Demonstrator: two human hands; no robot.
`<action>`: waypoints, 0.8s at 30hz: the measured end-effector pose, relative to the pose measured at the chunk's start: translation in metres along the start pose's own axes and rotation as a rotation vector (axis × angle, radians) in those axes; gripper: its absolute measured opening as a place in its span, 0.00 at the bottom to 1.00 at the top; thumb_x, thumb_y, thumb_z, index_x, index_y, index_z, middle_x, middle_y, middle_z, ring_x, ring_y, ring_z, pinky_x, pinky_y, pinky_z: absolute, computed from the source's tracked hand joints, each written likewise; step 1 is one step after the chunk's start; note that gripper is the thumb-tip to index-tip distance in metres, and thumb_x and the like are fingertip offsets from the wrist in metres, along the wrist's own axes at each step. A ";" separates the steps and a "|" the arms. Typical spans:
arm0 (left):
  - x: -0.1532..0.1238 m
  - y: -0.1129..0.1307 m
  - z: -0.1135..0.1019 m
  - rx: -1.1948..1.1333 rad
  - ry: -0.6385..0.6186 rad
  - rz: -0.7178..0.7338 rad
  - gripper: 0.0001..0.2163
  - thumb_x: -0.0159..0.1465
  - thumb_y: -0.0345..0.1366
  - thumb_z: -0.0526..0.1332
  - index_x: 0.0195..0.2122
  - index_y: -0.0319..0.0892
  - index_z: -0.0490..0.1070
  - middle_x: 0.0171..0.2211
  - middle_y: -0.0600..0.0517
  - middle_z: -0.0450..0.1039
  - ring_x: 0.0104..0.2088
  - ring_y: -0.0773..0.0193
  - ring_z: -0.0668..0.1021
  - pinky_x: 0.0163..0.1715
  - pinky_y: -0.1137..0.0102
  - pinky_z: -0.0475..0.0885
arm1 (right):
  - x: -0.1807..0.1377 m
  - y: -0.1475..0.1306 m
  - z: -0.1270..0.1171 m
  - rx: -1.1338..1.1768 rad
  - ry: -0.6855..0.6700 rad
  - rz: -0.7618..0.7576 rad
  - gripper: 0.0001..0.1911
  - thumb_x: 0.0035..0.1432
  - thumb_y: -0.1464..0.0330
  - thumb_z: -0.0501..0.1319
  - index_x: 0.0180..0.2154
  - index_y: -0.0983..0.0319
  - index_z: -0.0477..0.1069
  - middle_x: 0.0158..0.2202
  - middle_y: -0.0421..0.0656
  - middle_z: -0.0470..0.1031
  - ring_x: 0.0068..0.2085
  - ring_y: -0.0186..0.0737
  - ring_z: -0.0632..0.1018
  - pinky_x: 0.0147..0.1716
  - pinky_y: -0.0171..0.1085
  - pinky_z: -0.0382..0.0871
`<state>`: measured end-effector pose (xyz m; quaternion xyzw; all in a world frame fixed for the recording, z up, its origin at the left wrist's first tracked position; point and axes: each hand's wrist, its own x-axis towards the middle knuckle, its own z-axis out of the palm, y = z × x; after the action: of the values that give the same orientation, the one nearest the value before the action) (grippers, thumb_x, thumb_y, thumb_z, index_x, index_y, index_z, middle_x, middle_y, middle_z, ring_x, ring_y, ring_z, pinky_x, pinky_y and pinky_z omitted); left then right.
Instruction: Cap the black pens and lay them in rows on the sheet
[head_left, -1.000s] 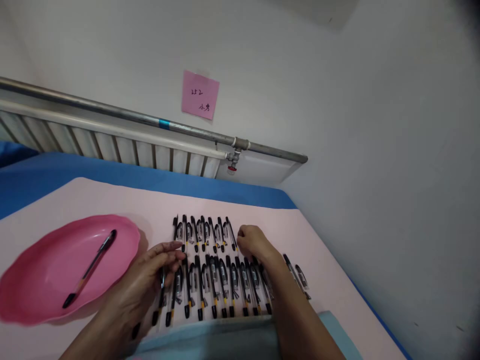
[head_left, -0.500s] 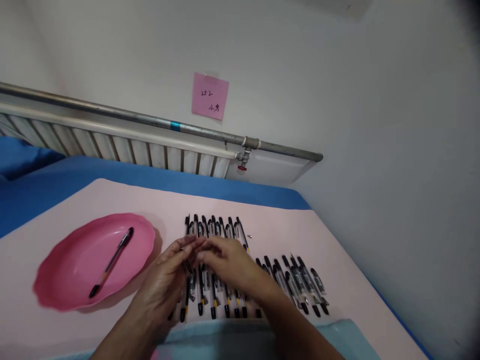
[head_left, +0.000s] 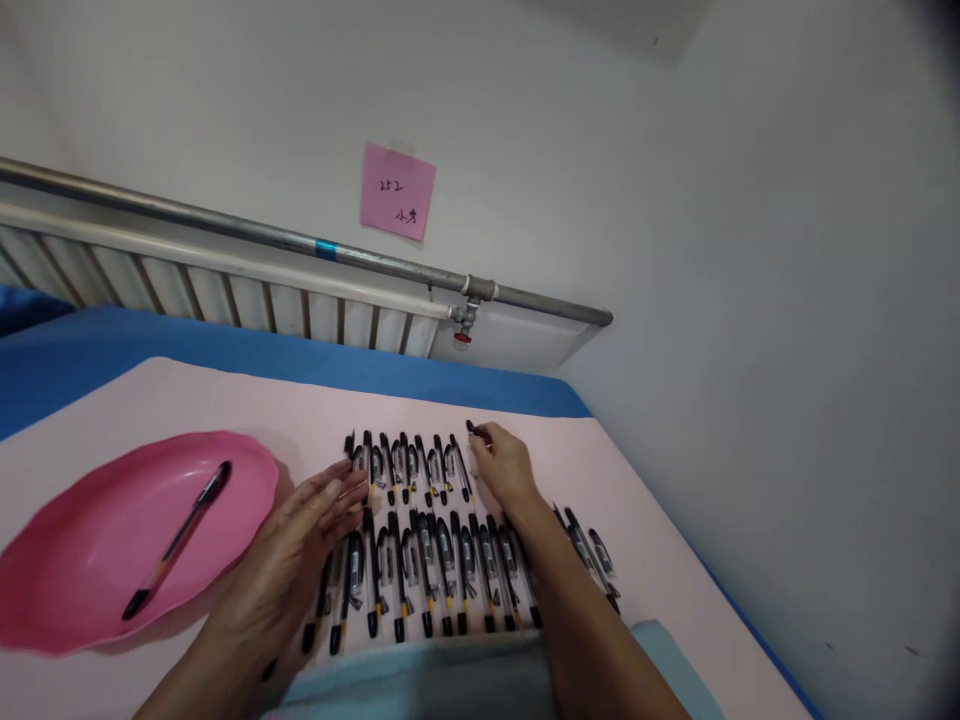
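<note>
My right hand (head_left: 504, 460) pinches a small black pen cap (head_left: 471, 427) at the back right of the upper row of pens; the fingers hide part of it. My left hand (head_left: 319, 510) is open, its fingers stretched out beside the left end of the rows. In the upper row, disassembled pens (head_left: 405, 470) lie side by side with loose caps among them. A longer row of pens (head_left: 431, 580) lies nearer to me, with clear, black-clipped caps and small metal tips between them. My right forearm covers part of that row.
A pink oval bowl (head_left: 255, 470) at the left holds one assembled pen (head_left: 180, 535). The pink mat (head_left: 660, 600) lies over a blue cover (head_left: 360, 370). Behind are a radiator (head_left: 247, 300), a metal pipe (head_left: 405, 263) and a pink note (head_left: 397, 190) on the wall.
My hands have moved apart from working together over the pens. The right went to the back right, holding the cap; the left opened at the left. The view shifted slightly right.
</note>
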<state>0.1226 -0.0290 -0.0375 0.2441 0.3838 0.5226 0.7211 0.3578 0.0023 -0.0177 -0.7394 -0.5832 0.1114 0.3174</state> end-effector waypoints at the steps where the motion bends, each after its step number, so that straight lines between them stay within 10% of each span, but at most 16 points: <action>1: 0.000 0.000 0.000 0.015 0.001 -0.016 0.21 0.51 0.39 0.65 0.45 0.39 0.68 0.47 0.42 0.70 0.47 0.53 0.72 0.45 0.63 0.69 | 0.006 0.012 0.000 -0.108 -0.009 0.031 0.11 0.55 0.69 0.52 0.36 0.63 0.71 0.34 0.44 0.74 0.34 0.36 0.73 0.35 0.33 0.62; 24: -0.004 0.009 0.004 0.065 0.045 -0.079 0.15 0.53 0.36 0.63 0.41 0.38 0.70 0.43 0.42 0.72 0.44 0.55 0.74 0.38 0.67 0.72 | 0.015 0.041 0.015 -0.261 -0.177 0.009 0.12 0.53 0.71 0.52 0.32 0.64 0.74 0.31 0.45 0.76 0.34 0.36 0.74 0.32 0.30 0.60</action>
<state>0.1198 -0.0297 -0.0276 0.2403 0.4259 0.4865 0.7240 0.3866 0.0163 -0.0513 -0.7643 -0.6150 0.1011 0.1655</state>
